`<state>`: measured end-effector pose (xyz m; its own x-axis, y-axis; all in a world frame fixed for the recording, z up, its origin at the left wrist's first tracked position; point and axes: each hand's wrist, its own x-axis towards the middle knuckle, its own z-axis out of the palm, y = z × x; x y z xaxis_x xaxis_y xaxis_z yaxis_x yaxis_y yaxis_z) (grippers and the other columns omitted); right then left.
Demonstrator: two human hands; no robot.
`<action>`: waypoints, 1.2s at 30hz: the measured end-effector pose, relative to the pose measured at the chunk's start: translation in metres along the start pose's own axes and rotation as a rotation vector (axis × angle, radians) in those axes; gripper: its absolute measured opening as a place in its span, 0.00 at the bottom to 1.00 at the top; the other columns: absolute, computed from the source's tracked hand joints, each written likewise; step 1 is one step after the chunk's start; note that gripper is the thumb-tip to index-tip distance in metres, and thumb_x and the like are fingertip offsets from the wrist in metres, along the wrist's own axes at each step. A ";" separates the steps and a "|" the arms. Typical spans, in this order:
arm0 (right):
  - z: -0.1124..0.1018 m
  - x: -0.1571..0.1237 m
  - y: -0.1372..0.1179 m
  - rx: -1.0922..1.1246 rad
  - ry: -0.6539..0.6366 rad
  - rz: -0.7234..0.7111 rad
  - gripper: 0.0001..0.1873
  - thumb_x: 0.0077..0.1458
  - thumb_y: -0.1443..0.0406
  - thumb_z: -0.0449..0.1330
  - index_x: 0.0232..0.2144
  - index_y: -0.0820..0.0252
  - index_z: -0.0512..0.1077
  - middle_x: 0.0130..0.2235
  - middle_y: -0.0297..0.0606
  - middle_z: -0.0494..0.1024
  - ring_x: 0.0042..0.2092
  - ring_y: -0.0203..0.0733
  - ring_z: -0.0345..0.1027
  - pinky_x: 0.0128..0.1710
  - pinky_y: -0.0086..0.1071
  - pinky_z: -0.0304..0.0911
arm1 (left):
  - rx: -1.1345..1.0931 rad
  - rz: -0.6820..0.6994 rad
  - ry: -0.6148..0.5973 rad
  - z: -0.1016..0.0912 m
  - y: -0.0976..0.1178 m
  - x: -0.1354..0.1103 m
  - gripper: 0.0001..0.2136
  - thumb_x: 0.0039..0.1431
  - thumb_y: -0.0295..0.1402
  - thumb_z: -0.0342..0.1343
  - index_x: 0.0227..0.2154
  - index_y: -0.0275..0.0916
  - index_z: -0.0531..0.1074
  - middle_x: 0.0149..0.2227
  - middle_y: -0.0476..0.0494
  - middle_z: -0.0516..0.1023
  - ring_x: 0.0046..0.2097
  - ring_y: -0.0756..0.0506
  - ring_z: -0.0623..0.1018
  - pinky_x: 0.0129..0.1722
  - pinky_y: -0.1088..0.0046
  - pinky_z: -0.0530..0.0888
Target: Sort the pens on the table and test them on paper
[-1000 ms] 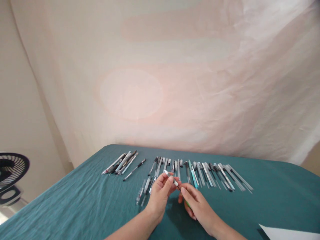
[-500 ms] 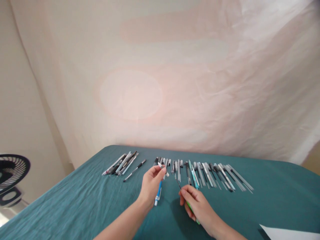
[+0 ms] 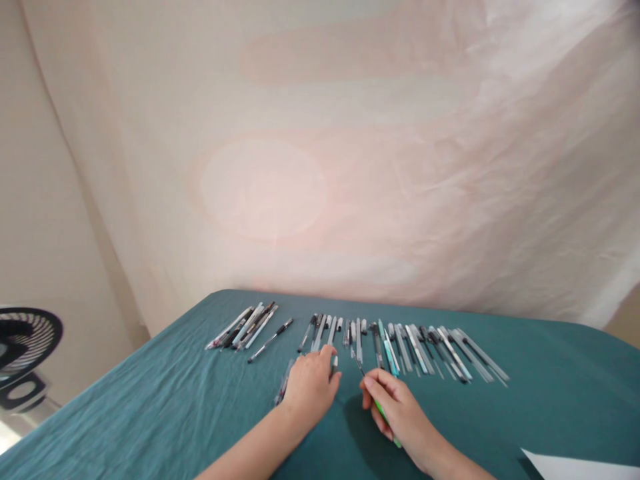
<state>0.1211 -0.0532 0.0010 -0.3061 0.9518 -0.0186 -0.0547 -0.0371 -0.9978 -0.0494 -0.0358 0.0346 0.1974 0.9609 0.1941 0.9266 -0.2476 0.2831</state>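
Note:
My left hand (image 3: 311, 381) is low over the cloth, palm down with its fingers curled. A small white pen part (image 3: 335, 364) shows between its index finger and thumb; the rest is hidden by the hand. Clear and dark pens (image 3: 283, 387) lie partly under this hand's left side. My right hand (image 3: 387, 403) is closed round a green pen (image 3: 381, 411). A thin dark refill-like tip (image 3: 358, 364) sticks out from its fingertips, pointing away from me toward the row of pens.
Clear, white and teal pens (image 3: 411, 350) lie in a long row behind my hands. A bundle of pens (image 3: 245, 327) rests at the back left, with a single black-capped pen (image 3: 270, 341) beside it. White paper (image 3: 575, 465) lies front right. A black fan (image 3: 25, 347) stands at the left.
My left hand has turned palm down and come lower, covering the blue pen seen before. Pens left of it have come into view. My right hand has hardly moved.

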 end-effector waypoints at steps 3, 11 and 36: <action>0.001 -0.001 0.000 0.004 -0.005 0.001 0.16 0.53 0.52 0.48 0.28 0.60 0.63 0.23 0.28 0.67 0.14 0.24 0.50 0.10 0.19 0.44 | 0.054 -0.007 -0.027 0.000 0.002 0.000 0.13 0.51 0.33 0.49 0.42 0.41 0.64 0.34 0.44 0.73 0.36 0.45 0.72 0.36 0.73 0.64; 0.001 -0.001 -0.002 0.008 -0.006 0.007 0.17 0.53 0.52 0.49 0.28 0.60 0.63 0.24 0.28 0.67 0.14 0.24 0.50 0.10 0.19 0.44 | 0.082 0.032 0.041 0.004 -0.003 0.001 0.13 0.50 0.31 0.49 0.41 0.40 0.65 0.38 0.41 0.72 0.42 0.42 0.69 0.40 0.68 0.62; 0.001 -0.001 -0.002 -0.028 -0.017 -0.002 0.18 0.53 0.51 0.49 0.25 0.60 0.62 0.18 0.26 0.64 0.13 0.24 0.49 0.10 0.20 0.42 | -1.057 -0.110 -0.007 0.007 0.012 0.005 0.12 0.48 0.42 0.54 0.27 0.37 0.73 0.27 0.47 0.74 0.31 0.49 0.71 0.33 0.76 0.66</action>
<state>0.1208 -0.0543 0.0033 -0.3217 0.9467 -0.0162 -0.0288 -0.0269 -0.9992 -0.0348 -0.0335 0.0323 0.1347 0.9843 0.1137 0.1914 -0.1385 0.9717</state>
